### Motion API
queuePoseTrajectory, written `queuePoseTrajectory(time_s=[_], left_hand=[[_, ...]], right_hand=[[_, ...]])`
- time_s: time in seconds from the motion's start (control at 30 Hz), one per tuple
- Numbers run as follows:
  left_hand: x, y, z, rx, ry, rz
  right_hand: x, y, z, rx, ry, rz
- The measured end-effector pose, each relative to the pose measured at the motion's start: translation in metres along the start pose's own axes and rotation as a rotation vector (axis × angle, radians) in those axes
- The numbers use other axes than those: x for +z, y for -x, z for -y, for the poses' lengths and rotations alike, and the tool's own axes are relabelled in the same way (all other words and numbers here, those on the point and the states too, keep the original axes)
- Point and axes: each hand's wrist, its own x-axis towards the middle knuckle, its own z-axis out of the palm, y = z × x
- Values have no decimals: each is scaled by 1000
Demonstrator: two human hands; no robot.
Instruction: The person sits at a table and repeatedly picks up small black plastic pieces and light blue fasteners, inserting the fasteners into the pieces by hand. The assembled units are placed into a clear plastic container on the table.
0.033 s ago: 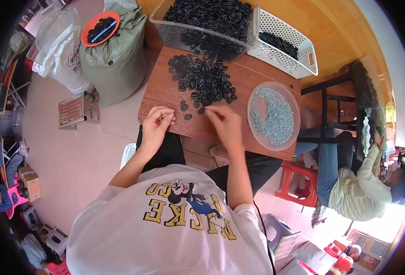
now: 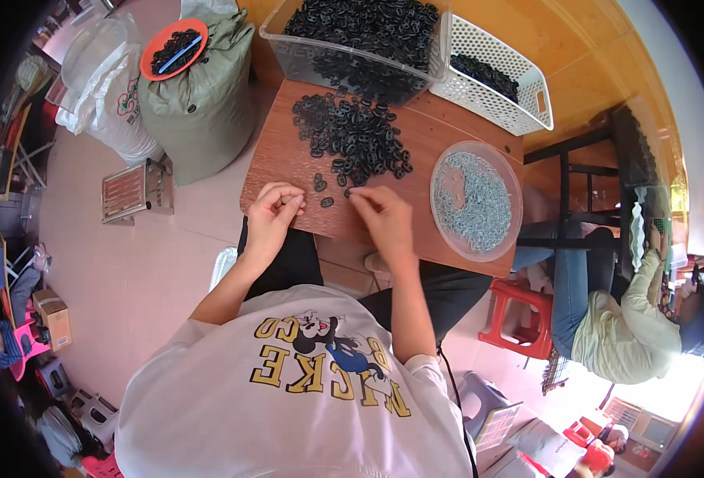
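My left hand [image 2: 271, 219] is at the near left edge of the brown table [image 2: 268, 171], thumb and fingertips pinched together; whatever lies between them is too small or hidden. With thumb and index finger, my right hand [image 2: 388, 223] grips a small black oval piece [image 2: 349, 192] at the table top. A few loose black oval pieces [image 2: 326, 202] lie between the hands. Beyond them spreads a heap of the same black pieces [image 2: 356, 139], some with slots. To the right of my right hand, a round clear tray [image 2: 475, 253] holds many small silvery metal parts [image 2: 483, 207].
A clear bin [image 2: 352, 68] of black pieces and a white perforated basket [image 2: 487, 107] stand at the far side. An orange plate [image 2: 151, 70] rests on a green sack [image 2: 201, 127]. A metal stool [image 2: 135, 191], a red stool [image 2: 519, 319] and a seated person [image 2: 627, 334] are around.
My right hand has shifted slightly left, its fingertips now at a loose black piece. The left hand stays in place, still pinched.
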Motion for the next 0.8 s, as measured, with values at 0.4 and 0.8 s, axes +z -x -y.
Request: queuePoseTrajectory(time_s=[0.4, 0.8], left_hand=[[-8, -23, 3, -12, -114, -70], [-11, -23, 13, -20, -26, -73]], right_hand=[[56, -20, 6, -394, 453, -209], [85, -45, 20, -365, 774, -60]])
